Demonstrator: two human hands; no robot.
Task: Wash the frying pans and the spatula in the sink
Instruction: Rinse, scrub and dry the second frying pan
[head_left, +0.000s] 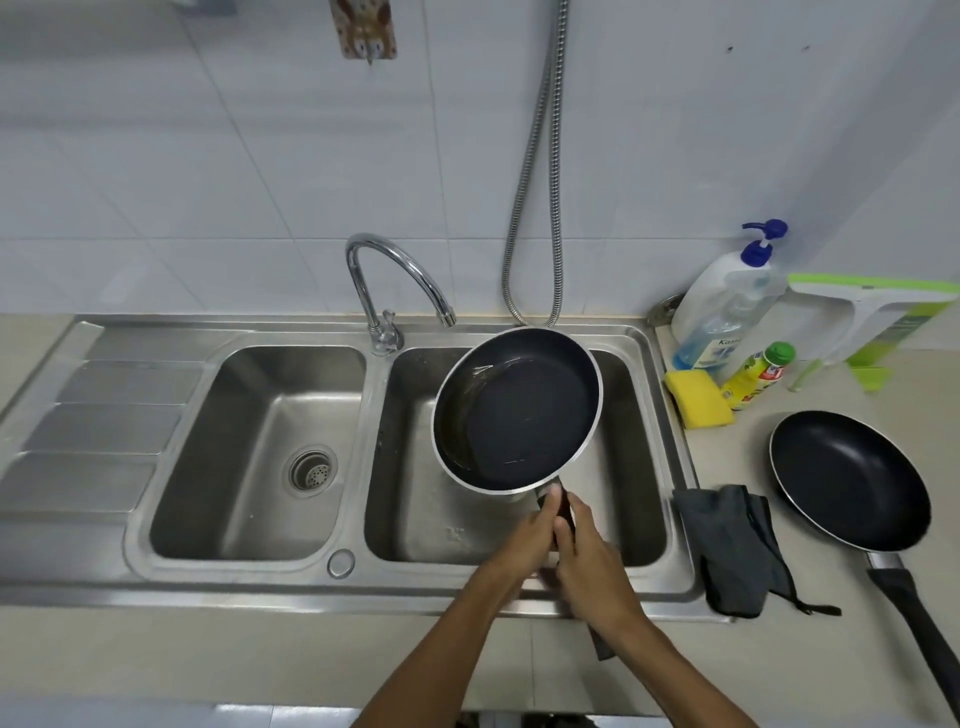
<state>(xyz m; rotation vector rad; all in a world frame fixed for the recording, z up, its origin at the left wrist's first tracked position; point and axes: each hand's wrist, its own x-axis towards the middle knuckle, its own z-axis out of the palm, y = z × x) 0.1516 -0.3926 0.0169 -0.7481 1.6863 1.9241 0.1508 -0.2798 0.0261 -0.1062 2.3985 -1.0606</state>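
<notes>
Both forearms reach in from the near edge and meet over the right basin of the sink (675, 415). Left hand (524, 540) and right hand (589, 556) are each closed around the dark handle (563, 512) of one pan (519, 410), thumbs lying along it, the two hands touching. That pan is held above the right basin, tilted, its dark inside facing up and glistening with streaks along its left wall. Behind it, the faucet (395, 280) stands on the divider between the basins, spout curving toward the right basin; no water can be seen running. Left of the divider, the other basin shows its drain (310, 469). Right of the sink, a second pan (849, 478) lies flat on the counter, handle pointing toward the near edge. A grey cloth (732, 545) drapes over the sink's right rim, between sink and second pan. Farther back on that side sit a yellow sponge (698, 397), a small yellow bottle (761, 371) and a pump bottle (727, 306). No spatula can be made out.
</notes>
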